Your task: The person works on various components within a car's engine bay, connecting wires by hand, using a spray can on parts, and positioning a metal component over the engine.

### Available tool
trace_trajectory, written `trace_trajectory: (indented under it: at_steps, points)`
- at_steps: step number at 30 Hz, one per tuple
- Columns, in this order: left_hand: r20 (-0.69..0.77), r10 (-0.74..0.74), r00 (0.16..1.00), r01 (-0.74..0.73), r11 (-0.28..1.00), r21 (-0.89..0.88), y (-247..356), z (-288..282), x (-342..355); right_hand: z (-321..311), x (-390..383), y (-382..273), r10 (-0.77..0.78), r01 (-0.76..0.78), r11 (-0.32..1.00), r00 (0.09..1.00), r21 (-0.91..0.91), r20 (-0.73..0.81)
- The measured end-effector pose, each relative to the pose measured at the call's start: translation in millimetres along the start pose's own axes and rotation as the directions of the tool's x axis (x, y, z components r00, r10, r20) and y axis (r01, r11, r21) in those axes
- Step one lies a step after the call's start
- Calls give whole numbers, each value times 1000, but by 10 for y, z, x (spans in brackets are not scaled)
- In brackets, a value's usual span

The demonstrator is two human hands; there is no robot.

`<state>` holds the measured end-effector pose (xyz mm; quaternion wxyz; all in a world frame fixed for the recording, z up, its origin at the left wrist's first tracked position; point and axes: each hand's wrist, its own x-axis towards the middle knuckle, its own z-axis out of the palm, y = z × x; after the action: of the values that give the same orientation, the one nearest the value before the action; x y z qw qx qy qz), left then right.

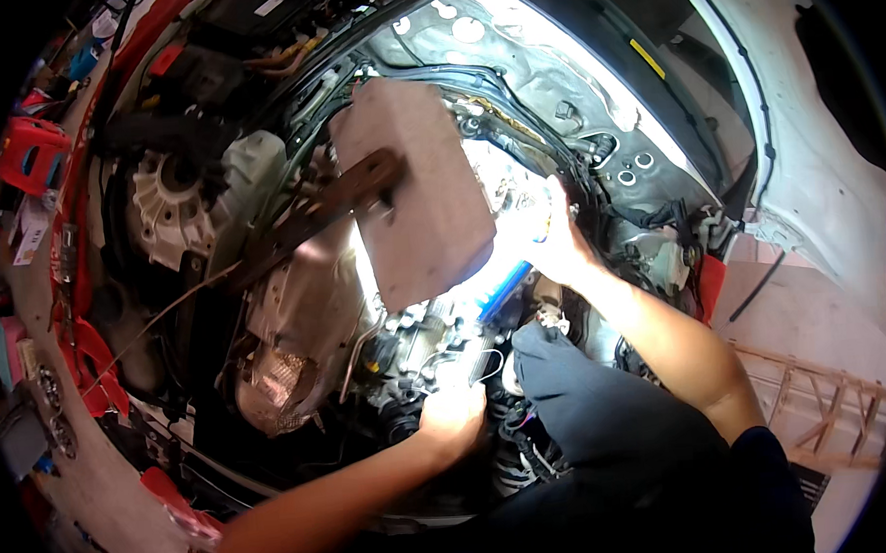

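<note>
My left hand (454,416) is down in the engine bay, its fingers curled at the lower end of a pale, ridged cylindrical part with a thin wire loop (488,362) beside it. What the fingers grip is hidden. My right hand (565,253) reaches deeper along the right side of the engine, and strong glare washes out its fingers. Just left of that hand lies a blue, bar-shaped object (504,291), next to the glare. Above and between my hands sits a large flat brownish cover (418,188), with a dark metal bar (324,208) across its left side.
My dark-clothed knee (589,389) rests at the bay's near edge. A metal heat shield (300,314) and a pale finned housing (174,205) lie to the left. Red bodywork (92,365) borders the bay. A wooden ladder-like frame (820,402) stands on the floor at right.
</note>
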<state>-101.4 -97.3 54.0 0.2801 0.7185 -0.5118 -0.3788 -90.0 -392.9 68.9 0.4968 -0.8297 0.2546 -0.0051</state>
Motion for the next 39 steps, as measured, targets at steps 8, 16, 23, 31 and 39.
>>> trace_trajectory:
  at_steps: [8, 16, 23, 31, 39]
  points:
    - [160, -409, 898, 432, 890, -150, 573, -271, 548, -18, 208, 140, -414, 366, 892, 898, 267, 152]
    - [-446, -851, -277, 573, 227, -788, 1442, -205, -1162, -299, 454, 115, -495, 481, 869, 844, 113, 206]
    - [530, -398, -749, -134, -693, -709, 4049, 2831, -1682, -168, 419, -21, -426, 421, 903, 851, 86, 307]
    - [799, -385, -462, -360, -741, -566, 5014, 3417, -81, -23, 474, -192, -441, 485, 873, 752, 42, 489]
    - [814, -392, -428, -388, -734, -557, 5106, 3316, 121, -33, 586, -242, -413, 481, 876, 720, 29, 558]
